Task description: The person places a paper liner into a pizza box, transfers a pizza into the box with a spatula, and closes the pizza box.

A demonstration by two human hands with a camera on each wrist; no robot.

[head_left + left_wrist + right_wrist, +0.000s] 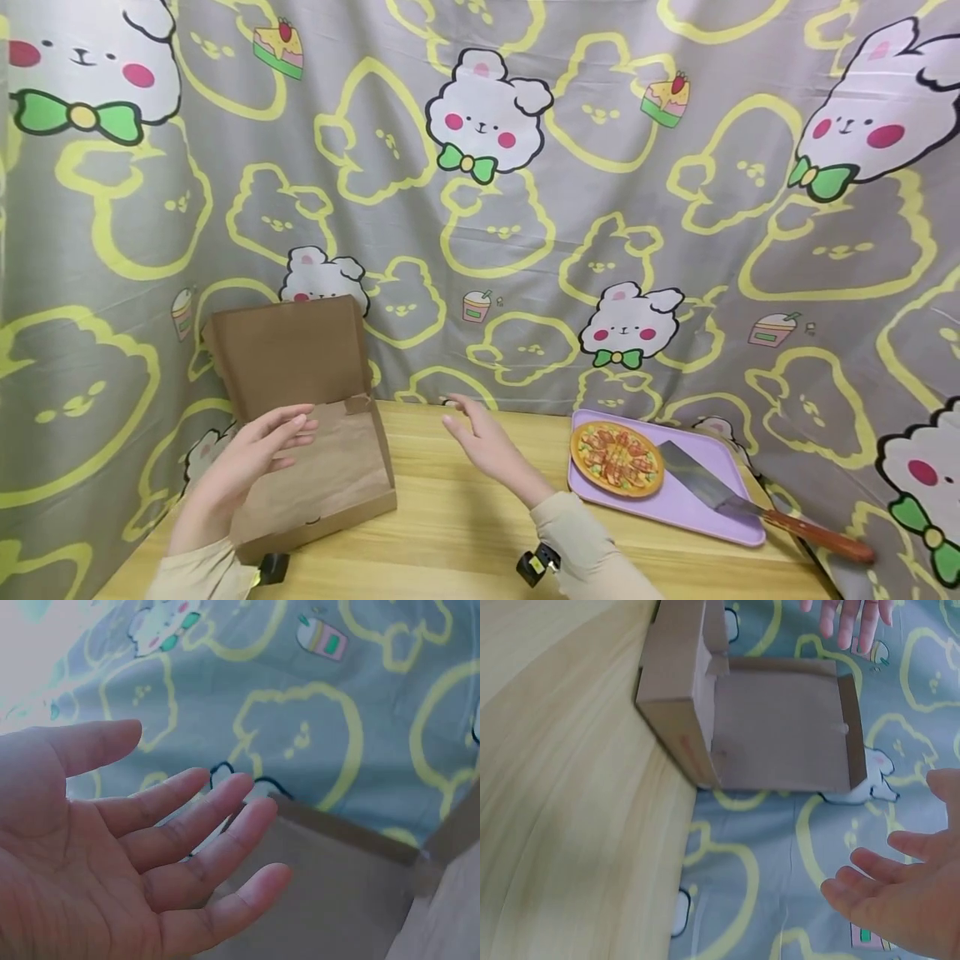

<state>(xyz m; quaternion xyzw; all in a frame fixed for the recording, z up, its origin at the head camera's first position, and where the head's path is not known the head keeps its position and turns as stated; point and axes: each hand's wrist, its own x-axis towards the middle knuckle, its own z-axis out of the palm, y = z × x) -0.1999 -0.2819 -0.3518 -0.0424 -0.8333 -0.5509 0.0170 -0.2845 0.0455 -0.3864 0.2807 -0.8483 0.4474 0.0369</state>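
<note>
My left hand [258, 450] hovers over the left part of a cardboard pizza box [330, 467], whose lid [296, 354] stands raised at the back. In the left wrist view that hand [150, 855] has its fingers spread and its palm bare. My right hand [483, 433] hangs above the table to the right of the box, apart from it, holding nothing. Its fingers look relaxed in the right wrist view. On a purple tray [592, 493] at the right lie a pizza [617, 458] and a spatula [697, 479] with a wooden handle [817, 533] that juts past the tray's edge.
The wooden table [457, 533] runs back to a grey curtain [510, 242] with yellow outlines and white cartoon animals. This curtain hangs close behind the box lid and the tray. Each sleeve carries a small black wrist device [534, 567].
</note>
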